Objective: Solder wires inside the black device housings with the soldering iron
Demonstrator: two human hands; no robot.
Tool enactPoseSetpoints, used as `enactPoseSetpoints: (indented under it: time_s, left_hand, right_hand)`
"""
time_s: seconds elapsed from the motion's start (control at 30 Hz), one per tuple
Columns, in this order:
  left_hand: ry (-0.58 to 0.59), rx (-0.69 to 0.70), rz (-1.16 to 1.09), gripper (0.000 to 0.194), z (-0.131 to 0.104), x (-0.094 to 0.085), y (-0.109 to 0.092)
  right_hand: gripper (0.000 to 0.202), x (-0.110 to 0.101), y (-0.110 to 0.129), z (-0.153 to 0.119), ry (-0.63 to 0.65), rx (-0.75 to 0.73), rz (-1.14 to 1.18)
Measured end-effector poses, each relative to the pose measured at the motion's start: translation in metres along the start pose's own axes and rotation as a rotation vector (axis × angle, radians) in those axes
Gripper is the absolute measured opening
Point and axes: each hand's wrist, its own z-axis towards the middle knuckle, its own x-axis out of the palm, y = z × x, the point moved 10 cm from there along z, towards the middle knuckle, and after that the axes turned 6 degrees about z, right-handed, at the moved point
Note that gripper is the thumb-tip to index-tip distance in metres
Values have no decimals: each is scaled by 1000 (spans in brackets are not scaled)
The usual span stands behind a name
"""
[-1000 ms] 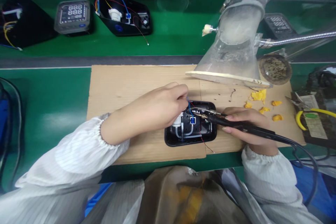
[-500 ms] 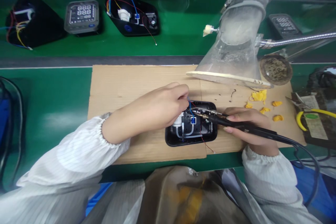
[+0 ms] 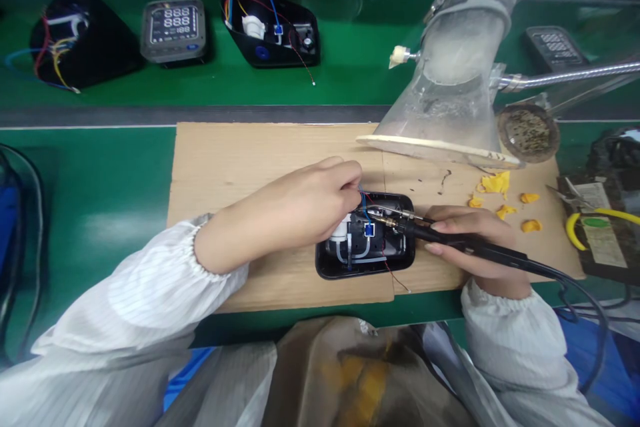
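A black housing (image 3: 367,268) with white tubes, a blue connector part (image 3: 369,230) and thin wires inside lies on the cardboard sheet (image 3: 270,153). Over its upper left corner my left hand (image 3: 330,197) is closed, pinching the blue and red wires (image 3: 363,199) that rise from the housing. From the right, my right hand (image 3: 470,240) grips a black soldering iron (image 3: 445,235) like a pen, its metal tip pointing left over the housing's inside. The exact contact point of the tip is too small to make out.
A clear extraction funnel (image 3: 440,107) hangs above the cardboard's back right. Yellow scraps (image 3: 495,183) and a round dish of granules (image 3: 529,133) are on the right. Behind, a green belt (image 3: 165,90) carries two more wired housings (image 3: 285,53) and display units (image 3: 173,31).
The housings and display units at the back have shifted to the right. Both my hands and the soldering iron have hardly moved.
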Motion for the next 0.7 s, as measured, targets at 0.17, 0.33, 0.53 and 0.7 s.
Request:
enactPoseSetpoints:
  time_s: [0.17,0.33,0.53,0.7]
  left_hand:
    - [3,1,1,30,-1,1,0]
    - [1,0,1,31,-1,1,0]
    - [13,3,-8,31,-1,2,1]
    - [3,1,-22,30,0,0,1]
  right_hand:
    - [47,1,-2,0,1,21,6]
    - [46,1,-3,1,-9,44,13]
    - [46,0,-3,0,-11,38,11]
    - [46,0,-4,0,-4,30,13]
